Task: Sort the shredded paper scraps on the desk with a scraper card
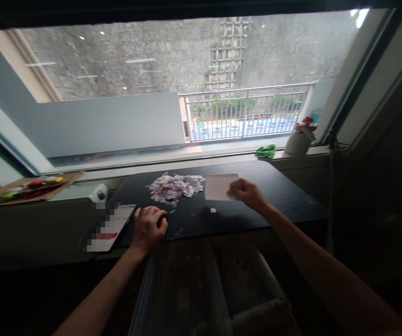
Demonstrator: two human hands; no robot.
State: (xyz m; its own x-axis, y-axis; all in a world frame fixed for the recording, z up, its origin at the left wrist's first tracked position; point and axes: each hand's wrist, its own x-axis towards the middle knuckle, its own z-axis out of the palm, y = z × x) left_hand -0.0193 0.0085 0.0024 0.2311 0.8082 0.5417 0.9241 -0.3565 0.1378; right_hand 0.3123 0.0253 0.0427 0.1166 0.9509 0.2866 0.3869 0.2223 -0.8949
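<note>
My right hand [245, 192] is closed on the right side of a pale pinkish rectangular card [216, 187], held over the black tabletop [253, 210]; its fingertips are blurred. Just left of the card lies a heap of white and pink paper scraps [174, 187]. A few loose scraps [213, 210] are scattered in front of the heap. My left hand [149, 227] rests at the table's near edge, fingers loosely bent and the thumb apart, with nothing visible in it. Beside it is a tablet-like flat screen [114, 228], partly pixelated.
Clear plastic bins [183, 289] stand below the near edge. On the sill are a green cloth [265, 151] and a white bottle [298, 142] with a red top. Brown paper with colourful items [36, 186] and a white ridged object [81, 192] lie left. A window spans the back.
</note>
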